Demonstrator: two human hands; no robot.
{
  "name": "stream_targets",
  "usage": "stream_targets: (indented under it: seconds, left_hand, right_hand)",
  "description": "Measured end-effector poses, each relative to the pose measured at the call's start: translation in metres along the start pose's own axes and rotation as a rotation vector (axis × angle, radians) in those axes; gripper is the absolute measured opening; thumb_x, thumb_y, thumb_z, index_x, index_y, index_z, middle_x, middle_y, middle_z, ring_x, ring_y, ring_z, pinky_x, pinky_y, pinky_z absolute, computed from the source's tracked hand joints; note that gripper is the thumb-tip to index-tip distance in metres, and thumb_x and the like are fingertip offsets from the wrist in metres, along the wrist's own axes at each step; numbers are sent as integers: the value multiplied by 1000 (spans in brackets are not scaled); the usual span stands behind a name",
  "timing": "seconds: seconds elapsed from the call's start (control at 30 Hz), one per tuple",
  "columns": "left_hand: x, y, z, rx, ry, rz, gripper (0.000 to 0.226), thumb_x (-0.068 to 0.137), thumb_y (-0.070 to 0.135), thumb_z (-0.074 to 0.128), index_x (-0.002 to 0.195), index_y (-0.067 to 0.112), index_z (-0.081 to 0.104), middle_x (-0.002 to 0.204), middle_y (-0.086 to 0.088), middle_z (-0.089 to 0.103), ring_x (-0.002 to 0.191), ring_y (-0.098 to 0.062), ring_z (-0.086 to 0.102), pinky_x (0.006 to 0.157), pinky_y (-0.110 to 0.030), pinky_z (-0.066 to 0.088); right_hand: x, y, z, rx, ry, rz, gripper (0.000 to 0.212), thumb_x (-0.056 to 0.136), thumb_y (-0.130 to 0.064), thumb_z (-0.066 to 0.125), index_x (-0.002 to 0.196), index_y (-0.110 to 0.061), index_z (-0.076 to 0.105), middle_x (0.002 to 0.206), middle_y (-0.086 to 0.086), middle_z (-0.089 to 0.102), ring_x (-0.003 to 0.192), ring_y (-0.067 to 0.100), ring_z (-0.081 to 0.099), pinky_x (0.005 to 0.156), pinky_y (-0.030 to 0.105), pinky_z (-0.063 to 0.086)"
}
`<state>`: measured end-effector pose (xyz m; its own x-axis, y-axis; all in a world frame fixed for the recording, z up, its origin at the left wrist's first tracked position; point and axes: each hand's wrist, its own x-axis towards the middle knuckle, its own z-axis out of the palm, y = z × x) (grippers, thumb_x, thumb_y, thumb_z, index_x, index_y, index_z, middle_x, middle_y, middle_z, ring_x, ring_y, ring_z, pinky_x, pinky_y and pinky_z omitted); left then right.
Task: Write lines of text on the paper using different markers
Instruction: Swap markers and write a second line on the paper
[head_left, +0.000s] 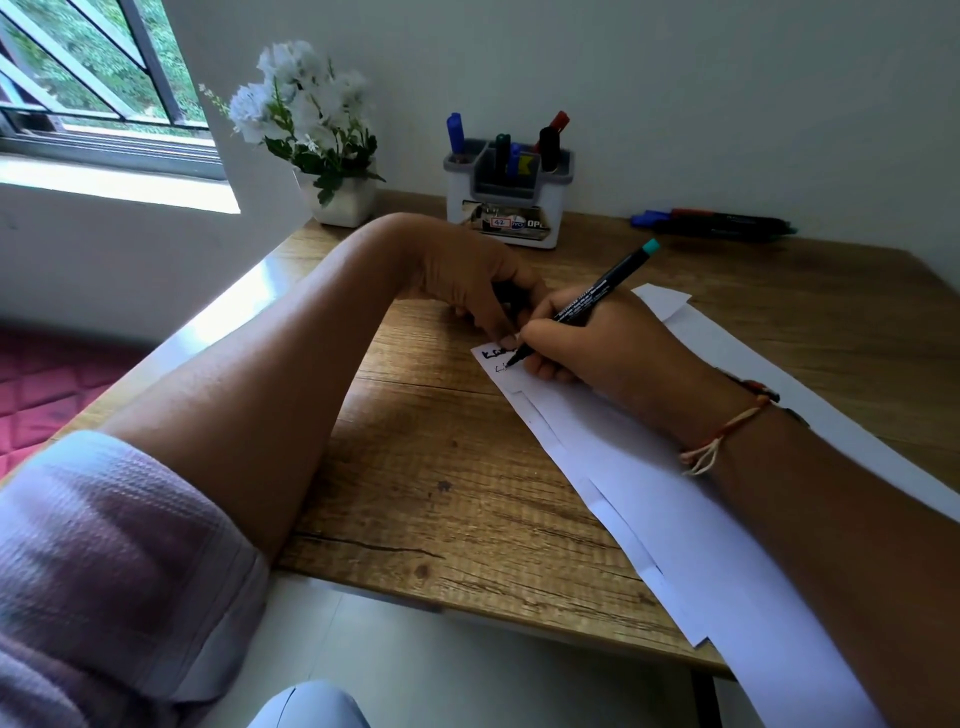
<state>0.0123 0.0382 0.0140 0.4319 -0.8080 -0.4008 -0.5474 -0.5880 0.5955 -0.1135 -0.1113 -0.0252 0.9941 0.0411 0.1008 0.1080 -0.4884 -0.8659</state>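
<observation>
Sleeve (104, 561), left grip (467, 280) holds cap (505, 297), right grip (587, 338) marker (597, 291)

We logged one view, a wide-angle camera worn on the head. It faced forward and down over the desk (441, 467), toward the pen holder (506, 183) standing against the far wall (675, 78), above frame centre. Close range: the paper (639, 483) ran from just below the holder out past the bottom right corner, right under the lens. The window (93, 78) sat far left of the holder. Straight edges bowed.
</observation>
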Motion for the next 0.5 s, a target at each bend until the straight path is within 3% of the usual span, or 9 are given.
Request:
stream_targets:
  seconds: [0.5]
  left_hand:
    - [-1,-1,1,-3,18,-2,41,85,4,71,123,17,61,118,-14,65,112,-53,52,100,-66,39]
  right_hand:
    - [2,2,-1,13,42,41,13,89,-18,65,79,-15,73,70,4,75,64,10,71,57,18,52]
